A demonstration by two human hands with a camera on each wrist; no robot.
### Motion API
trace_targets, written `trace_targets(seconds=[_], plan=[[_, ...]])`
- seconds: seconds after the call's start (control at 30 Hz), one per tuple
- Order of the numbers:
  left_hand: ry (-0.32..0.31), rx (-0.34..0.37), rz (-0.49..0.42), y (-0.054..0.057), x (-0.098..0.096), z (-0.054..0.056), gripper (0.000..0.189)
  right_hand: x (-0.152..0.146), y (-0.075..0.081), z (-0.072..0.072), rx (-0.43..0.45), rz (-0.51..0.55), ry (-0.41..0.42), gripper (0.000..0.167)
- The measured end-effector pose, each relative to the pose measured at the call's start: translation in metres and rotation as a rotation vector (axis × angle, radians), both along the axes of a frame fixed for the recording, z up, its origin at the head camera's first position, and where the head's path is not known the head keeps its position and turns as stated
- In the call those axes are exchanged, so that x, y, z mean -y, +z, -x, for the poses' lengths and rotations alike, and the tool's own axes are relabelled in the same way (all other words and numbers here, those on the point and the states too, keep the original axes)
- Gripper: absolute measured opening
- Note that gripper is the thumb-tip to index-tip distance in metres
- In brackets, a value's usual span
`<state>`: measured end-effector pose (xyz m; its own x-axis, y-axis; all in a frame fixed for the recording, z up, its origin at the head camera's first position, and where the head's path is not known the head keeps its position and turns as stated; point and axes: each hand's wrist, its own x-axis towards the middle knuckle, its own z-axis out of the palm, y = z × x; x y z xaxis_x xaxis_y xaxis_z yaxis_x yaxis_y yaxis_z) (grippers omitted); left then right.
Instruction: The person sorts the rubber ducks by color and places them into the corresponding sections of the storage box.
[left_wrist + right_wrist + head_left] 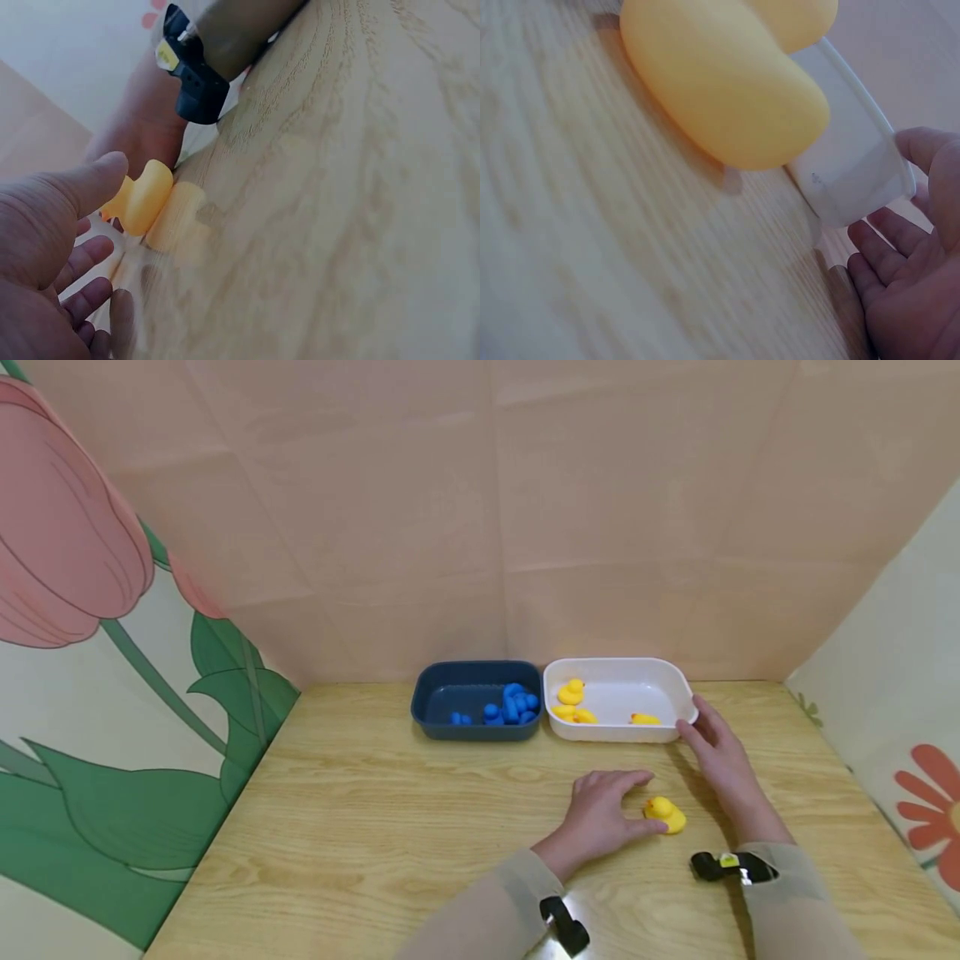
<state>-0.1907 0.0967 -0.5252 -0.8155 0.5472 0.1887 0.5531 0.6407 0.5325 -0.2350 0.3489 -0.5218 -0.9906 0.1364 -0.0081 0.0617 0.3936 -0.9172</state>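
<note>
A yellow rubber duck (664, 815) sits on the wooden table. My left hand (600, 814) reaches beside it with fingers spread, the thumb tip right at the duck in the head view. The left wrist view shows the same duck (146, 199) just past the thumb, with the other fingers loosely bent below. Farther back, my right hand (723, 760) holds the front right corner of a white plastic bin (607, 734), thumb at the rim and index finger round the side. In the right wrist view, the duck (720, 82) looms large before the bin (855, 165).
Several yellow ducks (572, 692) lie inside the white bin. Directly left of it stands a dark blue bin (472, 731) with several blue toys (517, 703) gathered mostly at its right end. A beige cloth (480, 527) hangs behind both; flower-patterned panels flank the wooden table (337, 810).
</note>
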Motion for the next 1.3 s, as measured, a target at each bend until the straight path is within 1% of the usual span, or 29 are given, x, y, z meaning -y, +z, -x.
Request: trace_targets(seconds=[0.17,0.5,0.73,0.93,1.13,1.3], plan=[[-0.008,-0.006,0.03,0.0007,0.0006,-0.0018,0.073,0.0006,-0.0001,-0.0001,-0.002,0.0,0.004,0.093],[-0.011,-0.053,0.078,-0.001,-0.0008,-0.0027,0.072,0.0023,0.002,0.0002,-0.01,-0.003,0.003,0.093],[-0.015,-0.022,0.075,0.0014,-0.0004,-0.0046,0.07,0.0025,0.0004,0.0005,-0.025,-0.007,-0.003,0.091],[-0.015,-0.023,0.078,0.0011,-0.0021,-0.0043,0.07,0.0014,0.0007,-0.001,-0.022,-0.002,-0.009,0.089],[-0.013,-0.006,0.075,0.0007,-0.0031,-0.0038,0.067,0.0011,0.0,-0.0006,-0.024,0.003,-0.007,0.091],[-0.008,-0.01,0.078,0.0007,-0.0035,-0.0035,0.064,0.0016,0.0,-0.0004,-0.025,0.0,-0.005,0.09]])
